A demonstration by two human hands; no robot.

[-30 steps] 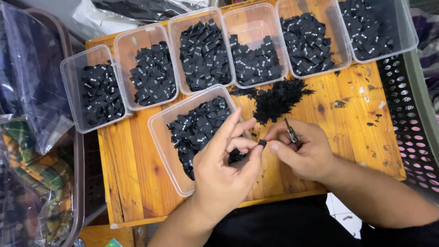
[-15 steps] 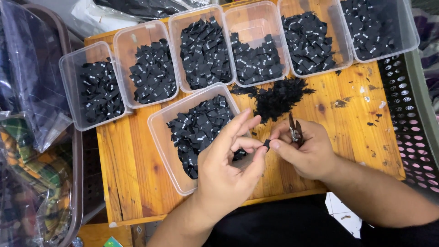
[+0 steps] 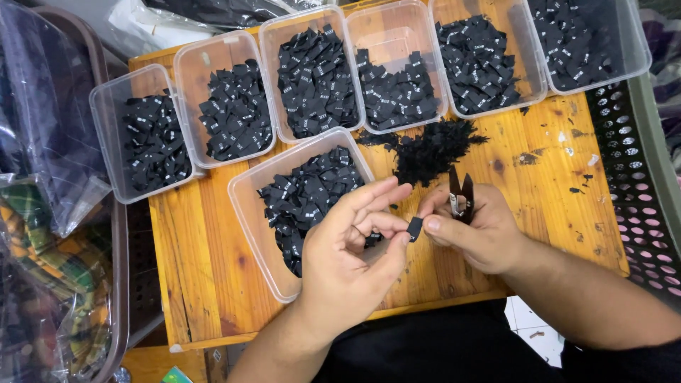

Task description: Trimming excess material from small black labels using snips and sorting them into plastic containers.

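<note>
Filling most of the view, a wooden table [image 3: 560, 213] carried a row of clear tubs along its far edge, each heaped with small black labels, and one more tub [image 3: 252, 213] stood nearer, just beside the hands, also full of labels. A dark perforated crate [image 3: 635, 177] stood at the right edge of the table, and clear bags [image 3: 42, 142] of cloth lay at the left. Between the row and the near tub a loose pile of black trimmings [image 3: 429, 149] lay on the wood. The left hand [image 3: 347, 262] and the right hand [image 3: 472, 230] met over the table's near edge. The right hand also held small snips [image 3: 460, 195], blades pointing up and away, gripped against the palm. A single black label [image 3: 414, 228] sat between both hands: the left thumb and fingers were pinched on one side of it, the right thumb and forefinger pressed on the other
</note>
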